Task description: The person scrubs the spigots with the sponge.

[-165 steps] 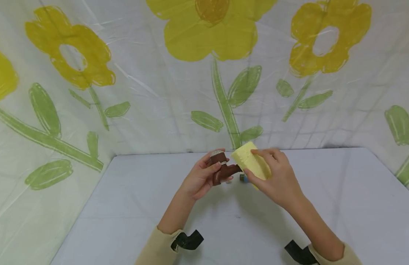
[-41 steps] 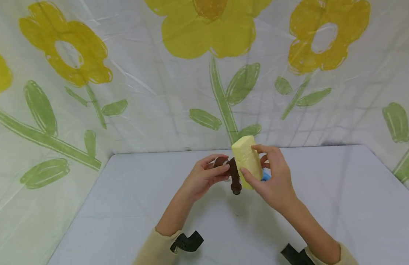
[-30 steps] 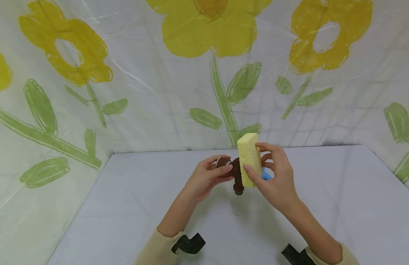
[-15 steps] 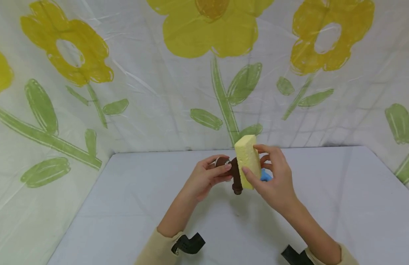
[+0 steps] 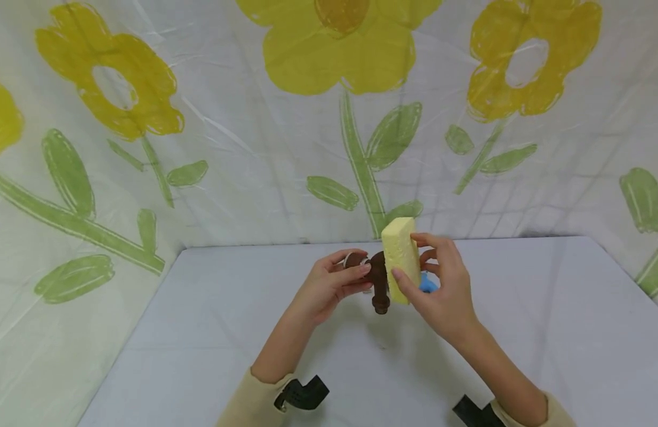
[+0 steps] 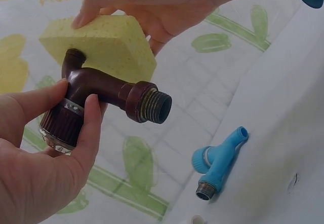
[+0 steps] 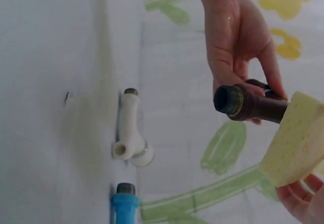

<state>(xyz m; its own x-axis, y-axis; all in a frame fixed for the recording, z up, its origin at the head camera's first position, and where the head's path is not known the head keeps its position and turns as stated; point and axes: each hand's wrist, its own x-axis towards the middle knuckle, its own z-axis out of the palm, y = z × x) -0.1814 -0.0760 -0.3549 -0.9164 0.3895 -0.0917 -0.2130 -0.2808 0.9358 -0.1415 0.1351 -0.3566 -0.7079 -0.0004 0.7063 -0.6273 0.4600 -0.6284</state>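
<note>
A dark brown water tap is in my left hand, thumb and fingers gripping its ribbed knob. In the left wrist view the tap's threaded inlet points right and its spout points up against the sponge. My right hand holds a pale yellow sponge by its edges, thumb on the near side. The sponge lies along the tap's body and hides part of the spout. Both hands are raised over the table, close together.
On the white table lie a blue tap, partly hidden behind the right hand in the head view, and a white tap beside it. A sheet with painted flowers hangs behind.
Since the oldest frame, the tap has turned so its threaded end points toward me, and the sponge stands more upright. Over the last second the sponge shifts slightly left, then right, along the tap.
</note>
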